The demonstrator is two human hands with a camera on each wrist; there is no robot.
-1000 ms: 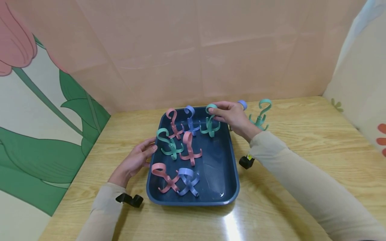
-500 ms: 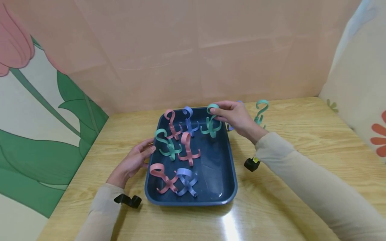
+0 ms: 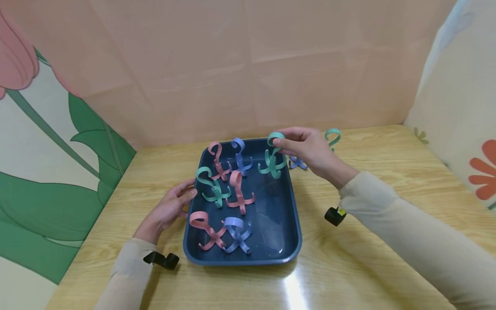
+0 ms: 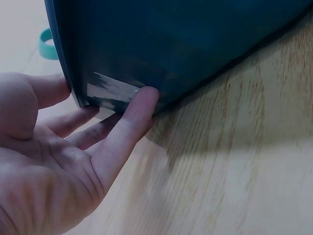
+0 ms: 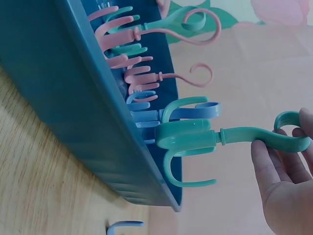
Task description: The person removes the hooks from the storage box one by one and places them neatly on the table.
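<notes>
My right hand pinches the curled top of a green four-arm rotating hook, whose arms hang downward at the tray's far right corner. In the right wrist view this green hook overlaps the tray's rim and a blue hook behind it. On the left, my left hand grips the side of the dark blue tray, thumb at the rim and fingers against the outer wall. Inside the tray lie pink hooks, blue hooks and a green hook, mostly on its left half.
Past the tray's right edge, a blue hook rests on the wooden table. Another green hook stands behind my right hand, mostly hidden by it. A pinkish sheet closes off the back of the table.
The held green hook and my right hand have shifted slightly right relative to the tray. The view has turned a little right. My left hand stays at the tray's side.
</notes>
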